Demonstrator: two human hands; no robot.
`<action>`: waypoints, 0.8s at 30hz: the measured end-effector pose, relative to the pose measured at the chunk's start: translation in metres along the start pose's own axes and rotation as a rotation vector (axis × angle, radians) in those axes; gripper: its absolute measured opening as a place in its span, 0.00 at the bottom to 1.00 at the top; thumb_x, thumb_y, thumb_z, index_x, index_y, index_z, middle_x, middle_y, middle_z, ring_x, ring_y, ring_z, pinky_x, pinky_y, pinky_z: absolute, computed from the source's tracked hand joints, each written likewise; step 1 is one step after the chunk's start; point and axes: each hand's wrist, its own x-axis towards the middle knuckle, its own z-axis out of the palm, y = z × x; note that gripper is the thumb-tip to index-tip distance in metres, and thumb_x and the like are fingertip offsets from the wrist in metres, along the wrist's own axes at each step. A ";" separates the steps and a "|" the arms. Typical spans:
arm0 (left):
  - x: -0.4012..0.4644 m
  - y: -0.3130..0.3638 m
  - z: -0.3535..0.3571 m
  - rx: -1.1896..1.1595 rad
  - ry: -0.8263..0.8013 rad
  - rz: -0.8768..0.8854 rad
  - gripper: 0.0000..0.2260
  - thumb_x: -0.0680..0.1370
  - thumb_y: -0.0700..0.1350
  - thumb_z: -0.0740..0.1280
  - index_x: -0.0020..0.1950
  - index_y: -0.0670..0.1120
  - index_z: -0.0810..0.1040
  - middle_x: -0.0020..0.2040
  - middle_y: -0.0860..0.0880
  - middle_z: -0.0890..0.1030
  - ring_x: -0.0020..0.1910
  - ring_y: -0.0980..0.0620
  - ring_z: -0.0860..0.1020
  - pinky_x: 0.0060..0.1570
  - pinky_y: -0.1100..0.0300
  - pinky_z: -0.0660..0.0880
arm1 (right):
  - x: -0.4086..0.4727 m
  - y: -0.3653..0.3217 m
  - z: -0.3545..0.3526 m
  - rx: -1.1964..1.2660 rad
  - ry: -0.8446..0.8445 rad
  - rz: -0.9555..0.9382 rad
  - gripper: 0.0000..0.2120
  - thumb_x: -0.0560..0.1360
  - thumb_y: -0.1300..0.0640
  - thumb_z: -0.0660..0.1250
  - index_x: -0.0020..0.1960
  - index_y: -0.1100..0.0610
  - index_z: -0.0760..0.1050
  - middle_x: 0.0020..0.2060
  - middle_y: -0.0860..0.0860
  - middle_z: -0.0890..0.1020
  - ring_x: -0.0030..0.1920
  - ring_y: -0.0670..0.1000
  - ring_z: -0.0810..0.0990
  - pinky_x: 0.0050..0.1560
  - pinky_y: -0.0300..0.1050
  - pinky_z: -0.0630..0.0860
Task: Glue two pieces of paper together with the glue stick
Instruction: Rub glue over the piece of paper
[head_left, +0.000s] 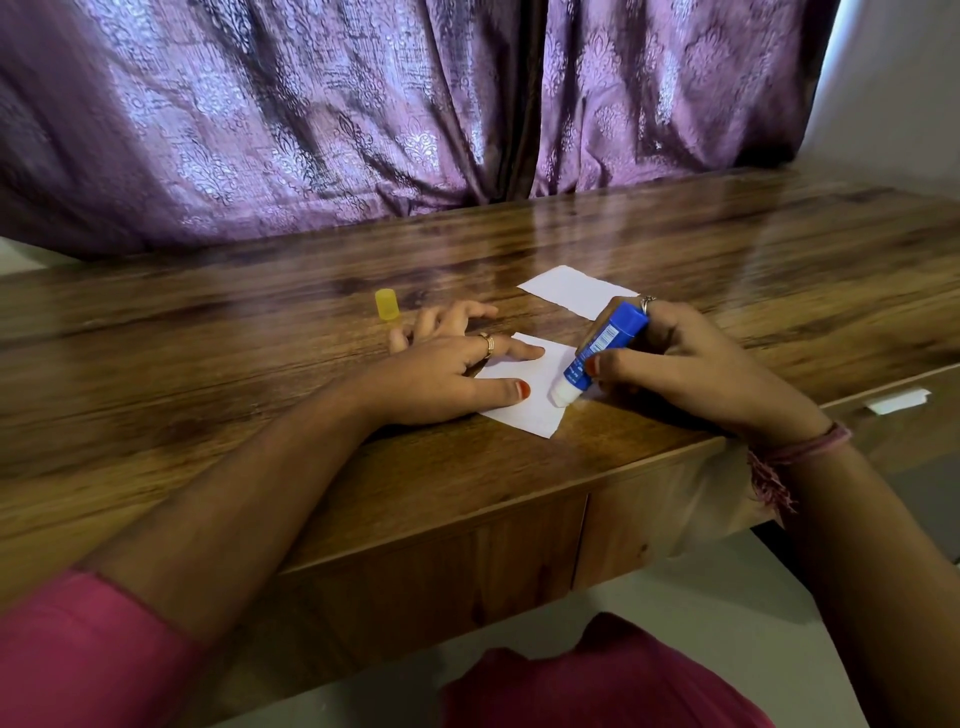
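A small white paper (530, 400) lies near the front edge of the wooden table (260, 364). My left hand (452, 364) presses flat on its left part, fingers spread. My right hand (691, 364) grips a blue glue stick (602, 348), tilted with its white tip touching the paper's right side. A second white paper (571, 288) lies farther back, partly hidden behind the glue stick. The yellow cap (387, 304) stands on the table to the left of my left hand.
A purple patterned curtain (363, 114) hangs right behind the table. The table's front has drawers (649, 525), and a lower unit with a white handle (896, 401) sits at the right. A white floor shows below.
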 end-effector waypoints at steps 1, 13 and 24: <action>0.000 0.000 0.000 0.000 0.000 0.000 0.25 0.67 0.69 0.55 0.65 0.71 0.66 0.73 0.59 0.53 0.69 0.54 0.50 0.55 0.55 0.45 | 0.000 -0.001 0.001 -0.002 -0.002 -0.004 0.04 0.73 0.68 0.68 0.42 0.61 0.79 0.37 0.67 0.80 0.37 0.55 0.78 0.40 0.46 0.75; 0.001 -0.002 0.003 -0.006 0.024 0.004 0.25 0.67 0.69 0.55 0.64 0.72 0.67 0.72 0.60 0.55 0.64 0.60 0.50 0.55 0.56 0.45 | -0.001 -0.005 0.004 -0.016 -0.025 -0.043 0.07 0.69 0.56 0.69 0.44 0.58 0.79 0.42 0.75 0.75 0.39 0.60 0.75 0.45 0.71 0.72; -0.001 0.000 0.001 -0.003 0.021 0.001 0.26 0.66 0.68 0.55 0.65 0.70 0.67 0.73 0.59 0.55 0.66 0.58 0.50 0.56 0.56 0.45 | -0.004 -0.009 0.002 -0.086 -0.099 -0.079 0.10 0.71 0.59 0.69 0.45 0.67 0.76 0.39 0.76 0.75 0.37 0.69 0.75 0.42 0.68 0.71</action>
